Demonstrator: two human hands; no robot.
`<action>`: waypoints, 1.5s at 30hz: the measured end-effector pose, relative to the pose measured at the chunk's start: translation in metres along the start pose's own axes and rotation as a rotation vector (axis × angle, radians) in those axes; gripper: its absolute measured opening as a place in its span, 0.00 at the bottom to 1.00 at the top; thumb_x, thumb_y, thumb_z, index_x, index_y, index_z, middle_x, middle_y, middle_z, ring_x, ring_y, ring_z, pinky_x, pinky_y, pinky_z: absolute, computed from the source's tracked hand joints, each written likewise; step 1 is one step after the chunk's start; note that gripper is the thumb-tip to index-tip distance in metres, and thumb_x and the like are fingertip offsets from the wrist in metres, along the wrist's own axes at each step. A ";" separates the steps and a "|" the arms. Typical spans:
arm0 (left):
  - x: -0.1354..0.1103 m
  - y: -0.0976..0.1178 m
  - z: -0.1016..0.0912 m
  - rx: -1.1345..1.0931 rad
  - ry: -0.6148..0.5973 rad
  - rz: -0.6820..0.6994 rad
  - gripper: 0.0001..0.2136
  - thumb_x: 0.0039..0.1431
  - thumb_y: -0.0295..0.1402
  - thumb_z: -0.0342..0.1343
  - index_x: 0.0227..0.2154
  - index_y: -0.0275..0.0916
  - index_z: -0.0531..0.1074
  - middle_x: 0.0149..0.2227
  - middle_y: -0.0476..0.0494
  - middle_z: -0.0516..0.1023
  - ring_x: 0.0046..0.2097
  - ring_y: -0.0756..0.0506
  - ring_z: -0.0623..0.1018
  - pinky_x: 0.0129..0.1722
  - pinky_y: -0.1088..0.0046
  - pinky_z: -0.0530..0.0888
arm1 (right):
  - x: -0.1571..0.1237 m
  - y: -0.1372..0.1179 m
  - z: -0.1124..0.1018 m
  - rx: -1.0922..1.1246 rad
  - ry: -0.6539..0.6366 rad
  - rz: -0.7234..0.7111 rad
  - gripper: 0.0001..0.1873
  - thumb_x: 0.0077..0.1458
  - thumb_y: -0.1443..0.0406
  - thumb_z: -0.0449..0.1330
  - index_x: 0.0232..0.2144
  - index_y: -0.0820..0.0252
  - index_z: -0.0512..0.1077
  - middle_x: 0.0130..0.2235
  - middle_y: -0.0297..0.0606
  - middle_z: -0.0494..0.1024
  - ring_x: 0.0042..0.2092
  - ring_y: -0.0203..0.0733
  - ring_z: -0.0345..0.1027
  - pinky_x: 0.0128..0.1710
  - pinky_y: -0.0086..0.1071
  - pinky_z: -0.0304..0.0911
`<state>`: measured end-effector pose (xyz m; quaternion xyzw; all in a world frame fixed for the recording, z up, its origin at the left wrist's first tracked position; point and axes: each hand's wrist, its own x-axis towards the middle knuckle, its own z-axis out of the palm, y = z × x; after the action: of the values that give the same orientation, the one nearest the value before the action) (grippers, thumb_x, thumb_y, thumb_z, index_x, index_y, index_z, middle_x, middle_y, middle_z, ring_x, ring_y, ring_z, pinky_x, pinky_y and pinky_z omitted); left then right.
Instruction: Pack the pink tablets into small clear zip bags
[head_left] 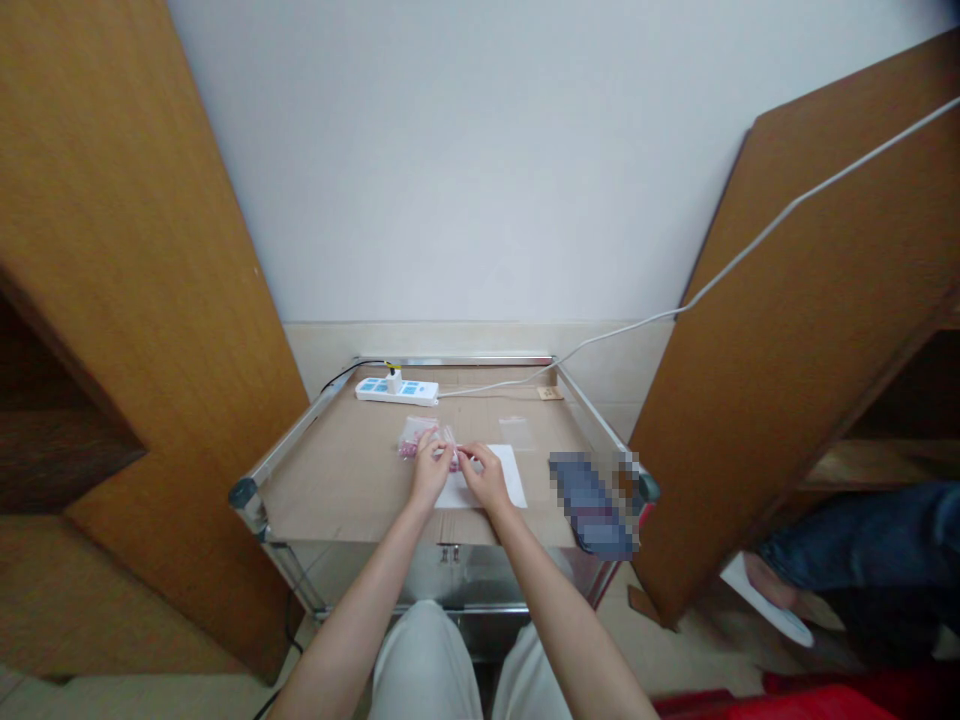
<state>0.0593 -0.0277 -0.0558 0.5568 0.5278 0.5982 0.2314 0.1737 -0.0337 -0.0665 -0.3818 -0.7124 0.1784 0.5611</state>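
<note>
Pale trousers [427,650] nearest; left hand [429,472] and right hand [489,480] pinch a small clear plastic bag of pink pieces [450,452]; another filled bag [412,437] lies beside

We face a plain white wall [480,150] — brown wooden panels [112,300] lean in on both sides. Below it runs a beige skirting [322,345], and the metal-railed table [289,441] stands on pale floor [637,650].

Metal rail [292,435] shiny; tabletop [345,485] matt, probably cardboard; bag [415,437] plastic.
</note>
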 end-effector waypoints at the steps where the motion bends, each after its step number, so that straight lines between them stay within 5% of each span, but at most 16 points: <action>1: 0.000 -0.001 0.000 0.014 -0.005 0.010 0.06 0.44 0.31 0.52 0.17 0.37 0.69 0.45 0.39 0.65 0.51 0.42 0.62 0.52 0.63 0.54 | 0.000 0.000 0.000 0.000 0.001 0.000 0.10 0.50 0.65 0.50 0.30 0.60 0.70 0.27 0.37 0.71 0.30 0.37 0.63 0.33 0.30 0.58; 9: -0.003 -0.003 0.000 0.046 -0.047 0.050 0.04 0.43 0.30 0.52 0.18 0.37 0.69 0.48 0.39 0.61 0.49 0.43 0.64 0.45 0.65 0.64 | 0.000 -0.001 0.000 -0.020 -0.006 0.008 0.08 0.49 0.65 0.50 0.26 0.60 0.69 0.26 0.36 0.71 0.29 0.36 0.62 0.32 0.29 0.58; 17: -0.006 0.003 -0.005 0.164 -0.050 0.132 0.03 0.39 0.27 0.53 0.16 0.37 0.67 0.47 0.40 0.63 0.48 0.42 0.64 0.48 0.62 0.60 | -0.001 0.004 0.003 -0.054 -0.011 -0.008 0.07 0.47 0.66 0.51 0.23 0.60 0.67 0.24 0.35 0.68 0.27 0.35 0.60 0.30 0.28 0.57; 29: -0.009 0.000 0.003 0.184 0.010 0.080 0.07 0.36 0.24 0.51 0.11 0.38 0.60 0.45 0.41 0.65 0.51 0.40 0.62 0.49 0.62 0.58 | -0.003 0.009 0.007 -0.164 -0.082 -0.001 0.05 0.46 0.67 0.51 0.20 0.59 0.62 0.22 0.31 0.63 0.25 0.33 0.57 0.26 0.26 0.54; 35: -0.010 0.002 0.004 0.161 0.072 0.024 0.09 0.35 0.23 0.51 0.10 0.39 0.56 0.42 0.42 0.67 0.50 0.40 0.62 0.49 0.62 0.58 | -0.001 0.012 0.007 -0.188 0.044 0.040 0.05 0.43 0.70 0.49 0.18 0.59 0.60 0.20 0.30 0.61 0.24 0.33 0.55 0.24 0.25 0.52; 45: -0.014 -0.011 -0.002 0.168 0.094 -0.009 0.06 0.38 0.27 0.52 0.12 0.37 0.63 0.37 0.40 0.69 0.47 0.41 0.66 0.47 0.63 0.59 | -0.001 0.010 0.006 -0.118 0.036 0.090 0.04 0.44 0.68 0.50 0.26 0.59 0.64 0.23 0.31 0.65 0.24 0.33 0.59 0.26 0.26 0.55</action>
<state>0.0577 -0.0365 -0.0709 0.5432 0.5887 0.5763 0.1619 0.1718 -0.0268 -0.0761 -0.4492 -0.6934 0.1544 0.5418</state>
